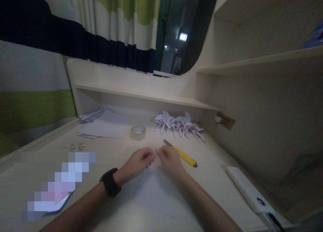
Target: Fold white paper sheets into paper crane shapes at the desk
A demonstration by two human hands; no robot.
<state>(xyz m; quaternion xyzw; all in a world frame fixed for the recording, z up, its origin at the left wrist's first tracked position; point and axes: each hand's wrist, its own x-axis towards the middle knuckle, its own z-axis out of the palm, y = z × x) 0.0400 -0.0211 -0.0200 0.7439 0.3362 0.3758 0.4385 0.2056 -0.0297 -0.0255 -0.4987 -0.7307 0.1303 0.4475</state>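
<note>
My left hand [138,164] and my right hand [169,159] meet at the far corner of a white sheet of paper [156,191] lying on the desk. Both hands have their fingers curled and pinched together on that paper corner. A black watch [110,182] sits on my left wrist. A yellow utility knife [182,153] lies just beyond my right hand, touching neither hand.
A roll of clear tape [138,132] stands behind my hands. Several folded white paper pinwheels [179,123] lie at the back right under the shelf [141,94]. Loose paper sheets [104,126] lie at the back left. A white power bank [248,190] lies at the right.
</note>
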